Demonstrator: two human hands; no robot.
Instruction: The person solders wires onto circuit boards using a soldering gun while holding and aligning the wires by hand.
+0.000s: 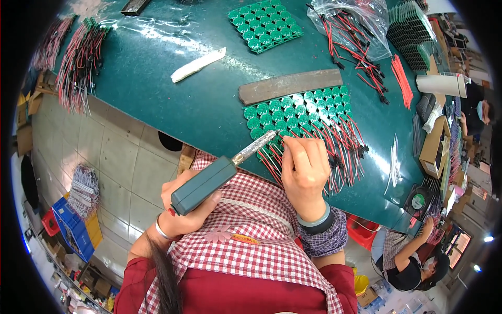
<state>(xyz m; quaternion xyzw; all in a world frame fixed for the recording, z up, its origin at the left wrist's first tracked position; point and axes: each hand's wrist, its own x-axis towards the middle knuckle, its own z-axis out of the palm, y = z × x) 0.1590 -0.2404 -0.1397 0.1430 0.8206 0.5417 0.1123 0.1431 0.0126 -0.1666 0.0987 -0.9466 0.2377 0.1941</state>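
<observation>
My left hand (183, 206) is closed round the dark green body of a soldering iron (205, 184). The iron's metal tip points up and right, onto the near rows of a panel of round green circuit boards (274, 112). Beside the tip, my right hand (307, 166) is closed in a pinch on a thin wire, mostly hidden by the fingers. Red, black and white wires (342, 149) fan out from the panel's near edge, passing partly behind the right hand. A flat grey metal bar (290, 87) lies along the panel's far edge.
Another green board panel (265, 25) lies farther back. Wire bundles (81, 65) hang over the table's left edge. A clear bag (355, 26) with loose wires lies at the back right. A white stick-like piece (197, 65) and a small fan (418, 201) are on the table. A co-worker sits at right.
</observation>
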